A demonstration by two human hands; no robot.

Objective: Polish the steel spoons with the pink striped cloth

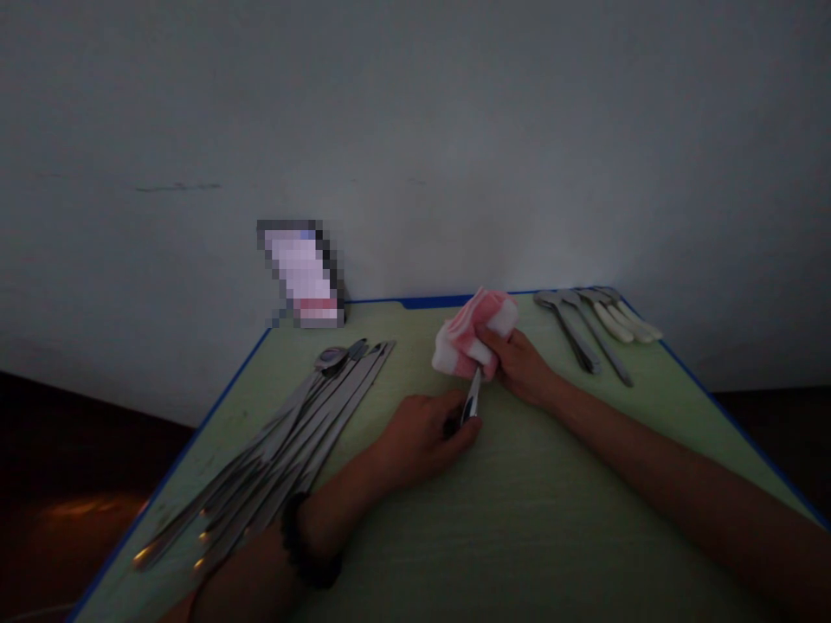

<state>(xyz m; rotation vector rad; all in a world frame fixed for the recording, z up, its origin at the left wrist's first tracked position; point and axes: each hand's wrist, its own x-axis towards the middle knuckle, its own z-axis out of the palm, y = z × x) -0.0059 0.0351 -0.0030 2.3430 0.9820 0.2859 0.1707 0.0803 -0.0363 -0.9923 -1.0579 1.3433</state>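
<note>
My left hand (425,437) is closed around the handle end of a metal utensil (472,401) at the middle of the green table (532,519). My right hand (519,363) grips a crumpled pink and white cloth (473,333), which is wrapped over the utensil's far end. That end is hidden in the cloth, so I cannot tell what kind of utensil it is. Both forearms rest low over the tabletop, and a dark bracelet sits on my left wrist.
Several long metal utensils (286,433) lie in a fanned bundle at the table's left side. Several spoons (594,324), some with pale handles, lie at the far right corner. A blurred-out object (302,272) leans on the wall at the far left. The table has blue edges.
</note>
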